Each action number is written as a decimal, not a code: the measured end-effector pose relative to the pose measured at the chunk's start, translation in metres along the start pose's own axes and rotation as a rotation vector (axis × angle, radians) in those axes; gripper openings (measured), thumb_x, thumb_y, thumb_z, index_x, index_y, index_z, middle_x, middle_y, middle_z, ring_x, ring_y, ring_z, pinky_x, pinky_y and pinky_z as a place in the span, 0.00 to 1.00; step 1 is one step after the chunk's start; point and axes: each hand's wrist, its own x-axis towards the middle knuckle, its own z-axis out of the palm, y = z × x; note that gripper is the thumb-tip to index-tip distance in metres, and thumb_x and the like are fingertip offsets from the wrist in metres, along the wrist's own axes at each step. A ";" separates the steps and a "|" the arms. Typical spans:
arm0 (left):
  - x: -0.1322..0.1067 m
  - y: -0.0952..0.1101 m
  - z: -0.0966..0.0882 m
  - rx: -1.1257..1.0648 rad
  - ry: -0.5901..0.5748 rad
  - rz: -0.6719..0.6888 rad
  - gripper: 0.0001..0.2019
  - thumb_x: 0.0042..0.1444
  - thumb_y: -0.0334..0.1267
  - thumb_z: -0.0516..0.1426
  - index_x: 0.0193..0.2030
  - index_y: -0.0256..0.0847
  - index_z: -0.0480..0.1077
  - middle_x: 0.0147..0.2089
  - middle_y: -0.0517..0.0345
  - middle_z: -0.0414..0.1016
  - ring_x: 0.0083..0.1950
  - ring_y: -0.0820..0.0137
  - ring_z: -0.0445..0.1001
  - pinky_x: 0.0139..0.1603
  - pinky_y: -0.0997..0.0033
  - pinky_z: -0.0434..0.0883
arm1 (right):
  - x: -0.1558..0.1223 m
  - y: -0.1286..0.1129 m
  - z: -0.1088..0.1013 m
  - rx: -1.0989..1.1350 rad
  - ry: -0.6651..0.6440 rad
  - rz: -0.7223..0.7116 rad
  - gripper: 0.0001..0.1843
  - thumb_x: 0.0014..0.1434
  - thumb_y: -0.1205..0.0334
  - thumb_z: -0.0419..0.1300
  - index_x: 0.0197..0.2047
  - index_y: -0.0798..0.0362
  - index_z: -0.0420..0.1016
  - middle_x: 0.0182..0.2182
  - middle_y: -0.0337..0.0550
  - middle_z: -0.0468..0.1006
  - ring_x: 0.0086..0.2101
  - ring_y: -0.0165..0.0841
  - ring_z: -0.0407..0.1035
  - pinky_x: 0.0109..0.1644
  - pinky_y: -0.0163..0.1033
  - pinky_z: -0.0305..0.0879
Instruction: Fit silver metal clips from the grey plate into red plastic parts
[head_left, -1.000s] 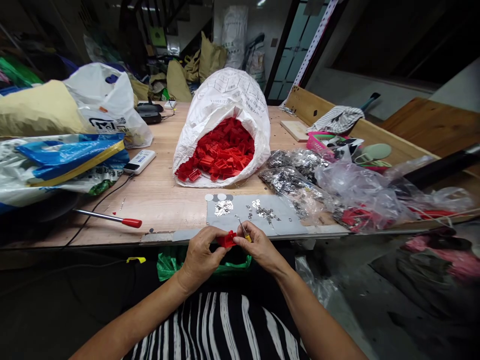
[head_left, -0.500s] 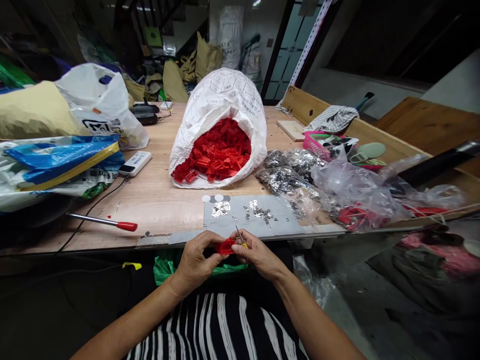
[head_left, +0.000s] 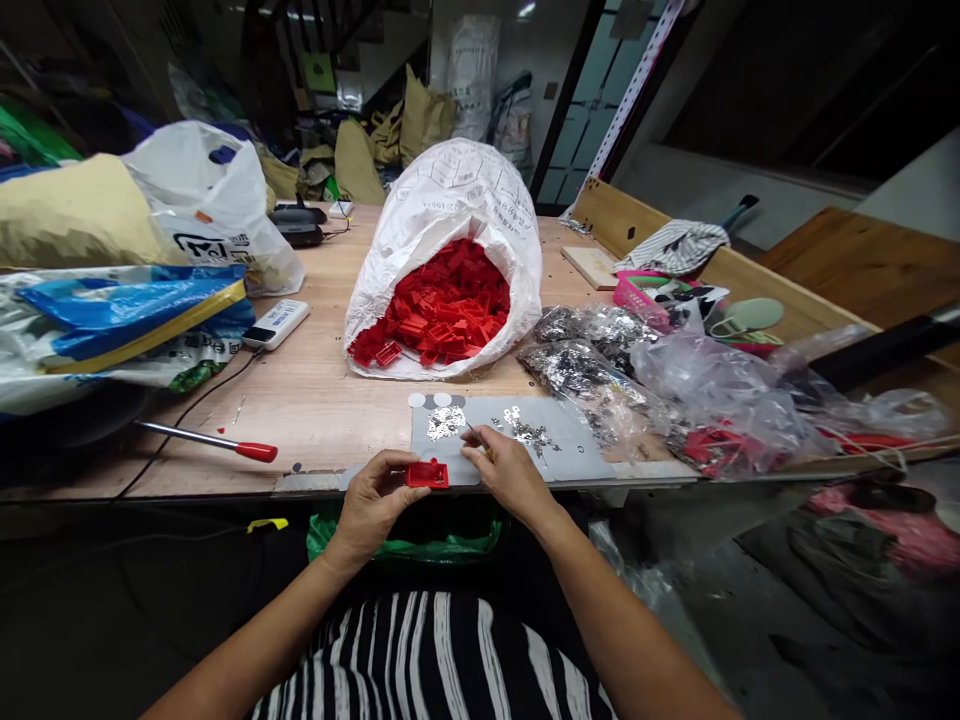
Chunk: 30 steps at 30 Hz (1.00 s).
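Case (head_left: 427, 476) of red plastic, open side showing, is at the near edge of the table (head_left: 322, 425), in the grip of the left hand (head_left: 369, 507). The right hand (head_left: 516, 478) has its grip closed around a slim tool (head_left: 475, 434), near small metal pieces (head_left: 448, 421) on a gray sheet (head_left: 579, 452).

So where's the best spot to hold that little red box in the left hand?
Probably its left end, coming from the left as the left hand does, fingers and thumb across the narrow width. The red box is longer sideways, and that hold leaves its right end and its open side, which faces the viewer, mostly uncovered.
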 end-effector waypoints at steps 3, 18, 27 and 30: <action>0.002 -0.004 -0.005 0.138 -0.004 0.106 0.13 0.49 0.35 0.64 0.43 0.41 0.71 0.42 0.57 0.74 0.44 0.67 0.76 0.49 0.65 0.73 | 0.017 -0.001 0.000 -0.456 0.093 -0.035 0.05 0.60 0.66 0.55 0.36 0.52 0.72 0.37 0.44 0.75 0.39 0.34 0.69 0.44 0.37 0.61; 0.005 0.003 -0.004 0.002 0.055 -0.002 0.15 0.49 0.35 0.63 0.45 0.40 0.71 0.42 0.54 0.74 0.44 0.67 0.75 0.48 0.62 0.74 | 0.038 -0.001 0.009 -0.665 0.066 0.006 0.04 0.60 0.63 0.55 0.36 0.52 0.69 0.36 0.43 0.75 0.36 0.34 0.70 0.37 0.35 0.57; 0.009 0.018 0.007 -0.513 0.023 -0.291 0.18 0.49 0.36 0.64 0.48 0.42 0.70 0.46 0.56 0.71 0.42 0.68 0.75 0.45 0.61 0.75 | 0.026 0.004 -0.003 -0.147 0.048 -0.086 0.03 0.57 0.62 0.53 0.35 0.51 0.66 0.30 0.37 0.73 0.30 0.31 0.66 0.36 0.35 0.59; 0.010 0.019 0.010 -0.529 0.001 -0.306 0.19 0.50 0.37 0.63 0.50 0.42 0.70 0.46 0.55 0.70 0.43 0.67 0.75 0.46 0.62 0.74 | 0.018 0.000 -0.004 0.014 0.010 -0.091 0.05 0.57 0.61 0.54 0.35 0.52 0.68 0.29 0.37 0.72 0.30 0.30 0.64 0.35 0.35 0.59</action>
